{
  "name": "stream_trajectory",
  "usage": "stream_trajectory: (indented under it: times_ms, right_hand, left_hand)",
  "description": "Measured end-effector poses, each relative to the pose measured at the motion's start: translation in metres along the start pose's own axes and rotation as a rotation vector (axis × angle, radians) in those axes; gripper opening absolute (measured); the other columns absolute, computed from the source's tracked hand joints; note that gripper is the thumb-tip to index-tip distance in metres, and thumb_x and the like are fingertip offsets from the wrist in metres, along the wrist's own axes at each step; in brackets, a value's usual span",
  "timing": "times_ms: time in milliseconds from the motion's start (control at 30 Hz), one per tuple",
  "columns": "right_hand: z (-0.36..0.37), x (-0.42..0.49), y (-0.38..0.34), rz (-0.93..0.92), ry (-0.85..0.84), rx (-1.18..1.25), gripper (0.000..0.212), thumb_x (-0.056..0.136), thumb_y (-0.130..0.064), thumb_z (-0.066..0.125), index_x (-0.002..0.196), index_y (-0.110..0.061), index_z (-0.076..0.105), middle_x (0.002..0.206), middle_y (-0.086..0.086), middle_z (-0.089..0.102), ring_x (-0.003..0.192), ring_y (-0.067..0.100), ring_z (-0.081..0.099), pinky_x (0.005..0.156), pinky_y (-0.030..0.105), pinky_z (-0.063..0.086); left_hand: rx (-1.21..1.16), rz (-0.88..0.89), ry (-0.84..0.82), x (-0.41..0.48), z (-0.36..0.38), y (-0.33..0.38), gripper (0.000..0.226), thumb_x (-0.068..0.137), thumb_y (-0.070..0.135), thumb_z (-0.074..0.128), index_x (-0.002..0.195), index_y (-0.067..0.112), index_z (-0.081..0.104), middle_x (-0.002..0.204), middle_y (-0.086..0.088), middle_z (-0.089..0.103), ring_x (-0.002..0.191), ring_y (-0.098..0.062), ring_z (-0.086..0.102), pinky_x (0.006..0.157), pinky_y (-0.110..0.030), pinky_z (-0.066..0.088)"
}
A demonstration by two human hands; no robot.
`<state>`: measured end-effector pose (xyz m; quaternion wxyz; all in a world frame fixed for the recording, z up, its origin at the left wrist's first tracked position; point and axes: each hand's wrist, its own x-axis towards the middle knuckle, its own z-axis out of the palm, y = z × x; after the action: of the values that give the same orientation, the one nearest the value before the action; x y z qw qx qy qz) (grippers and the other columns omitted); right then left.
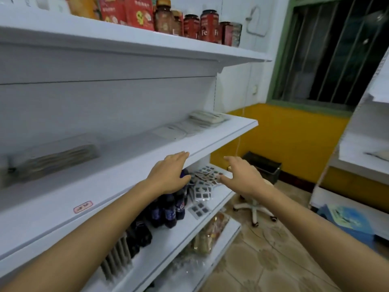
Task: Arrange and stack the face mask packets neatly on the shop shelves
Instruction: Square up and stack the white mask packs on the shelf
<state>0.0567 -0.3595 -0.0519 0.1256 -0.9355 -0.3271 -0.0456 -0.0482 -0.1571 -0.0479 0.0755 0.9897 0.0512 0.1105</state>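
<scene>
- Before white shop shelves (pixel 221 142), left hand (pixel 170 175) and right hand (pixel 242 178) reach out, fingers spread, holding nothing.
- Face mask packets (pixel 207 119) lie stacked on the middle shelf.

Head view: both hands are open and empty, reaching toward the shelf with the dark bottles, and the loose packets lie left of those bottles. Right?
Not quite. The head view shows the loose packets lying right of the bottles, not left. The rest holds: the left hand and right hand are open and empty, reaching toward that shelf.
</scene>
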Motion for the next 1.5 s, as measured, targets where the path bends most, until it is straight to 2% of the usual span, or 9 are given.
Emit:
stream_trajectory:
  times_ms: [600,767,867,1000,1133,1233,1300,1400,1500]
  right_hand:
    - [0.025,0.255,0.062,-0.144,0.005,0.01,0.066,0.094,-0.048,0.052,0.148,-0.018,0.03,0.151,0.006,0.035,0.136,0.025,0.036,0.109,0.042,0.035]
    - [0.052,0.297,0.073,-0.164,-0.041,0.067,0.061,0.094,-0.044,0.054,0.146,-0.018,0.034,0.15,0.005,0.036,0.134,0.025,0.037,0.108,0.039,0.034]
    - [0.063,0.333,0.07,-0.154,0.01,0.207,0.057,0.092,-0.04,0.058,0.141,-0.016,0.041,0.146,0.006,0.042,0.132,0.024,0.041,0.105,0.037,0.036]
    - [0.078,0.383,0.066,-0.226,-0.018,0.271,0.055,0.093,-0.035,0.057,0.141,-0.013,0.042,0.145,0.009,0.044,0.132,0.025,0.043,0.102,0.033,0.037]
    - [0.087,0.438,0.058,-0.311,-0.017,0.247,0.063,0.096,-0.045,0.049,0.148,-0.013,0.032,0.154,0.01,0.033,0.14,0.025,0.033,0.109,0.034,0.03]
    - [0.112,0.455,0.058,-0.422,-0.19,0.085,0.07,0.097,-0.057,0.036,0.153,-0.018,0.022,0.16,0.008,0.017,0.147,0.023,0.017,0.118,0.038,0.015]
    - [0.127,0.456,0.061,-0.532,-0.234,0.046,0.06,0.101,-0.049,0.029,0.152,-0.017,0.024,0.16,0.01,0.018,0.147,0.026,0.018,0.118,0.04,0.015]
    - [0.128,0.467,0.064,-0.43,-0.324,0.601,0.041,0.103,-0.029,0.033,0.136,-0.014,0.05,0.142,0.013,0.048,0.131,0.031,0.044,0.109,0.039,0.035]
    - [0.124,0.491,0.076,-0.169,-0.343,1.232,0.029,0.093,-0.034,0.044,0.106,-0.022,0.067,0.115,0.0,0.066,0.111,0.021,0.059,0.098,0.037,0.045]
  left_hand:
    - [-0.098,-0.275,0.135,0.277,0.061,-0.11,0.081,0.088,0.057,0.055,0.149,0.014,0.025,0.157,-0.007,0.026,0.141,-0.027,0.028,0.11,-0.04,0.032]
    - [-0.049,-0.498,-0.063,0.291,0.107,-0.14,0.091,0.089,0.072,0.033,0.152,0.009,0.017,0.159,-0.013,0.016,0.146,-0.026,0.016,0.116,-0.041,0.019]
    - [0.067,-0.449,0.007,0.296,0.111,-0.147,0.061,0.099,0.055,0.026,0.138,0.01,0.04,0.141,-0.012,0.044,0.13,-0.026,0.041,0.105,-0.04,0.035]
    - [0.031,-0.436,0.097,0.288,0.11,-0.134,0.042,0.103,0.039,0.033,0.131,0.014,0.05,0.131,-0.007,0.053,0.118,-0.026,0.052,0.095,-0.036,0.041]
    - [-0.277,-0.561,0.227,0.284,0.107,-0.138,0.042,0.103,0.038,0.035,0.139,0.021,0.05,0.139,0.001,0.053,0.126,-0.023,0.05,0.099,-0.029,0.039]
    - [-0.527,-0.623,0.456,0.287,0.101,-0.133,0.039,0.102,0.031,0.043,0.138,0.021,0.05,0.137,0.005,0.053,0.125,-0.011,0.047,0.096,-0.018,0.03]
    - [-0.551,-0.607,0.572,0.298,0.097,-0.124,0.04,0.101,0.027,0.045,0.14,0.02,0.047,0.135,0.008,0.048,0.125,-0.005,0.042,0.1,-0.018,0.028]
    - [-0.44,-0.581,0.557,0.33,0.097,-0.112,0.041,0.101,0.024,0.045,0.143,0.02,0.043,0.146,0.005,0.04,0.138,-0.012,0.034,0.111,-0.022,0.022]
    - [-0.265,-0.571,0.354,0.365,0.108,-0.1,0.049,0.1,0.045,0.039,0.145,0.028,0.037,0.158,0.003,0.021,0.146,-0.017,0.019,0.115,-0.025,0.015]
